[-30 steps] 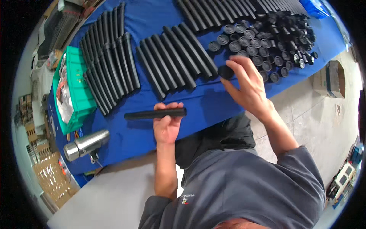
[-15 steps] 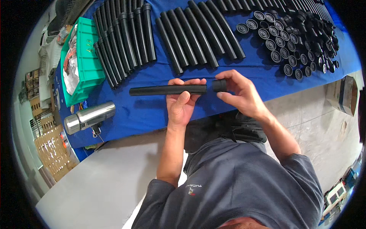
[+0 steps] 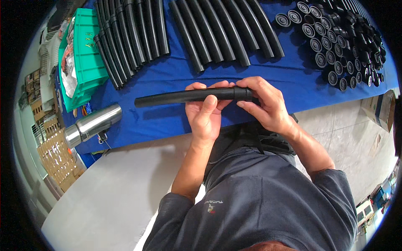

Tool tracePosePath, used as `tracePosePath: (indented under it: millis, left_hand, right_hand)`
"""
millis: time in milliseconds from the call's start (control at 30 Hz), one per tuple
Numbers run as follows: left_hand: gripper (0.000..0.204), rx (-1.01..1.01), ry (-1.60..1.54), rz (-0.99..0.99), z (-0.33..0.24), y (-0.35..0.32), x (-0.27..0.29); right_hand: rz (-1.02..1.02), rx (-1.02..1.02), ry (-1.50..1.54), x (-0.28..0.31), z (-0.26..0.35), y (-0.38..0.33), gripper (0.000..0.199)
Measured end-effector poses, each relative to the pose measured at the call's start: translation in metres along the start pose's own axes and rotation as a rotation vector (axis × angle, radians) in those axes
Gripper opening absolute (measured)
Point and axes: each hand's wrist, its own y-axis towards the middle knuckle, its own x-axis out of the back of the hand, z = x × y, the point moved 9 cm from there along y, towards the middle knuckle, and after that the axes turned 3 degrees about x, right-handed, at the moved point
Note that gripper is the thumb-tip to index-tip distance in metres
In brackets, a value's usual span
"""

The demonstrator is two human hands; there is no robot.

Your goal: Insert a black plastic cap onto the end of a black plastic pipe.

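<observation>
A black plastic tube (image 3: 163,98) lies crosswise in my left hand (image 3: 204,117), with the thumb in front and the fingers wrapped behind. On the tube's right end sits a black ribbed end cap (image 3: 242,94), touching the tube. My right hand (image 3: 268,102) pinches that cap between thumb and fingers. How deep the tube reaches into the cap cannot be made out. Both hands are above the front part of the blue-covered table (image 3: 159,125).
Bare black tubes (image 3: 209,37) lie in a row at the back middle. Capped tubes (image 3: 134,37) are stacked left of them. Loose black caps (image 3: 326,44) crowd the right. A green bin (image 3: 88,54) and a steel flask (image 3: 98,122) stand at the left.
The cap and the tube's end, apart before, now meet. My right hand still grips the cap, and my left hand has shifted slightly right along the tube. The whole view has shifted a little.
</observation>
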Motion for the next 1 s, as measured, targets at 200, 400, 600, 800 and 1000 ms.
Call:
tracePosePath:
  millis: [200,400,600,800,1000]
  left_hand:
    - [0.037,0.027,0.054,-0.003,0.001,0.001,-0.003]
    - [0.035,0.003,0.081,-0.016,0.000,0.000,-0.003]
    - [0.036,0.018,0.050,-0.008,-0.002,0.006,-0.004]
    - [0.048,0.032,0.058,0.133,-0.020,0.004,0.003]
    - [0.029,-0.055,-0.096,0.103,-0.031,0.002,0.028]
  right_hand:
    - [-0.002,0.032,-0.070,0.000,0.002,0.001,0.040]
    - [-0.023,0.069,-0.086,0.002,0.005,-0.001,0.039]
    - [-0.030,-0.057,0.024,-0.004,-0.001,0.000,0.041]
    - [-0.053,-0.241,0.084,0.005,-0.017,-0.010,0.038]
    - [-0.042,-0.214,-0.022,0.009,-0.011,-0.011,0.034]
